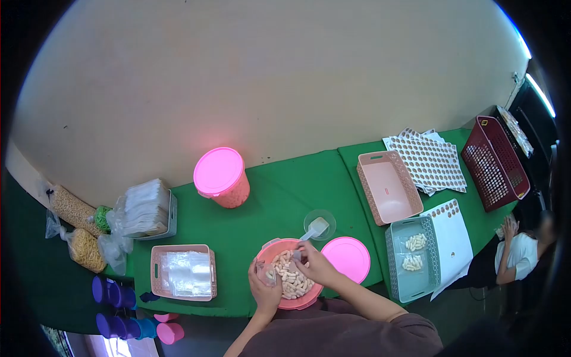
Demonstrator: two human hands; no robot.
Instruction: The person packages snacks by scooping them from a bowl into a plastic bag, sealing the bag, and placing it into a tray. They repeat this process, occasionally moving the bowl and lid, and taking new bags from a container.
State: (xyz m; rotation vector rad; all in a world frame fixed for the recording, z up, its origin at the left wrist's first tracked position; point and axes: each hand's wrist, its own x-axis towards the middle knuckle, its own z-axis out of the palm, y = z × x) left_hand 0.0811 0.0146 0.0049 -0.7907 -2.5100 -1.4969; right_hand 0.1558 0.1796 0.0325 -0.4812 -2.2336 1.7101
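Left hand point(264, 293): It was grasping a clear plastic pouch point(269, 275), fingers curled round its side, with some pale contents showing inside.
Right hand point(318, 266): Its fingertips were bunched beside the pouch at a small greyish item, too small to identify; whether they gripped it I could not tell.
Pale pieces point(291, 282): These short, stubby snacks lay loose and heaped directly beneath both hands.
Pink tub point(306, 302): It held the pieces below the grip, close against the person's body.
Pink lid point(346, 260): It lay flat just right of the right hand, partly behind the forearm.
White scoop point(318, 227): It rested on a clear round dish point(315, 215), just beyond the right hand.
Bag basket point(156, 271): Left of the left hand, it held clear flat bags point(185, 273).
Teal basket point(413, 287): Well right of the grip, it contained two groups of pale pieces point(414, 252).
Lidded pink bucket point(221, 178): It stood beyond the left hand, near the wall.
Sticker sheets point(429, 160): They lay far beyond and right of the grip.
Maroon basket point(496, 163): It stood farthest right, past those sheets.
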